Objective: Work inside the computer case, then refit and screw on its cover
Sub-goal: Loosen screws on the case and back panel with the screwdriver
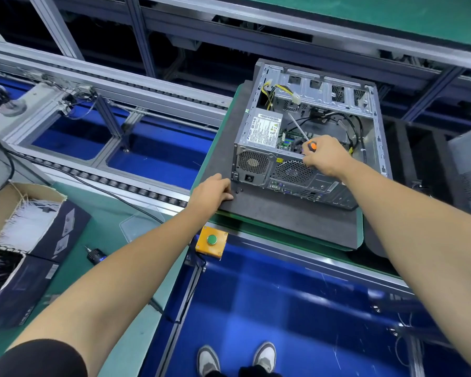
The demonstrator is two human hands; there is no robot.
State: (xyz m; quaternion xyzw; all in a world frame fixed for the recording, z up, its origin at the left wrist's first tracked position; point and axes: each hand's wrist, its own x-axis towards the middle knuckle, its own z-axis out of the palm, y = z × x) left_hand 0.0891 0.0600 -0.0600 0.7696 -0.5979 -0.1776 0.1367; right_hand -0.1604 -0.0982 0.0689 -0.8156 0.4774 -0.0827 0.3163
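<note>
An open grey computer case [375, 137] lies on its side on a dark foam pad [283, 219], its cover off and its rear panel toward me. Inside it I see the power supply [264, 129], cables and the board. My right hand [324, 156] grips a screwdriver [299, 129] with an orange and black handle over the case's rear edge, the shaft pointing up and away. My left hand [212, 193] rests with curled fingers on the pad's left front corner, beside two small dark screws [238, 191]. The cover is not clearly in view.
The pad sits on a green pallet [360, 235] on a conveyor line with roller rails [106, 180]. An orange box with a green button [211, 242] is mounted at the near edge. Cardboard boxes of cable ties [25, 221] and a small electric driver [95, 254] lie on the left bench.
</note>
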